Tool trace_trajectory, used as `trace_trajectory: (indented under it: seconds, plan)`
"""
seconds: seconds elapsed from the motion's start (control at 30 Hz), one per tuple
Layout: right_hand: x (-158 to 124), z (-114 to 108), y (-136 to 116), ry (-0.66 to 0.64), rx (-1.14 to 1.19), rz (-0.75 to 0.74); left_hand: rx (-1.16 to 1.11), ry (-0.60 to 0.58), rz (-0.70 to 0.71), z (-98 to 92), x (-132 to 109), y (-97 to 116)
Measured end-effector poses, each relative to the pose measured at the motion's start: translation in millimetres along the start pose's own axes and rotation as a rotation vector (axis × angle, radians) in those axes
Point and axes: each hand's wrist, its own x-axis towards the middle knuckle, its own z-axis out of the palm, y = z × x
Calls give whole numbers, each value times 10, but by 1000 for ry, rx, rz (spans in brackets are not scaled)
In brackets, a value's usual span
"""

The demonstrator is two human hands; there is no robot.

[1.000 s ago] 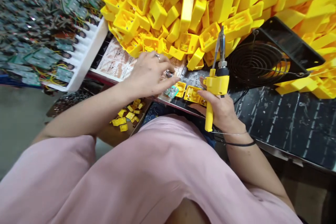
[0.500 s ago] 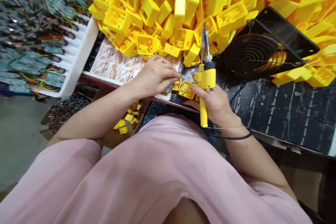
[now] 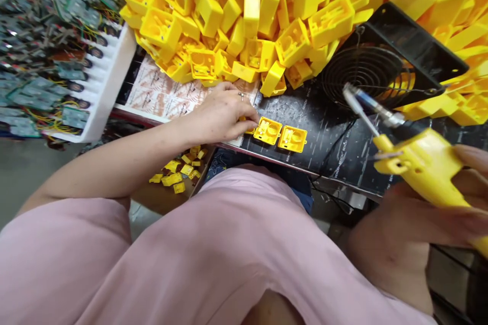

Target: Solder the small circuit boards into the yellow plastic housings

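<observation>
My left hand [image 3: 226, 114] rests at the table's front edge, its fingers closed on a small yellow case [image 3: 249, 130] that is mostly hidden beneath them. Right of it, two open yellow cases [image 3: 268, 131] [image 3: 292, 139] lie in a row on the black tabletop. My right hand [image 3: 430, 203] is raised at the right, wrapped round a yellow soldering gun [image 3: 427, 162]. The gun's metal tip points up and left, in front of the black fan.
A big heap of yellow cases [image 3: 213, 15] fills the back. A black fan [image 3: 366, 76] stands on the right. At left, a white foam tray [image 3: 110, 81] borders many wired circuit boards [image 3: 41, 61]. Small yellow parts [image 3: 179, 172] lie in a box below the table.
My right hand has swung right and nearer the camera with the soldering gun, uncovering the row of cases. My left hand has hardly moved.
</observation>
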Motion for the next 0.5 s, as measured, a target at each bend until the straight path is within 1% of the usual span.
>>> trace_trajectory:
  seconds: [0.03,0.07,0.1,0.13,0.2,0.23,0.3,0.37,0.4,0.47,0.5]
  plan:
    - [-19,62,51,147,-3,-26,-4,5,2,8,-11,12]
    - [-41,122,96,237,-4,-42,-5,17,3,18,-21,24]
    - [-66,168,130,266,9,-34,-4,32,2,31,-30,38]
    - [-92,195,148,224,32,-6,2,47,0,44,-37,51]
    - [-141,182,131,-10,68,25,21,65,-4,62,-46,75]
    - [-159,152,102,-98,70,18,32,67,-4,66,-47,85]
    - [-167,87,31,-236,92,-33,53,62,5,67,-43,103]
    - [-142,56,-25,-367,142,-111,76,54,23,66,-32,118]
    - [-121,61,-43,-421,170,-180,91,53,31,68,-26,125]
    - [-83,101,-72,-500,187,-343,128,59,41,83,-14,137]
    - [-71,129,-88,-525,163,-387,151,69,46,94,-9,142]
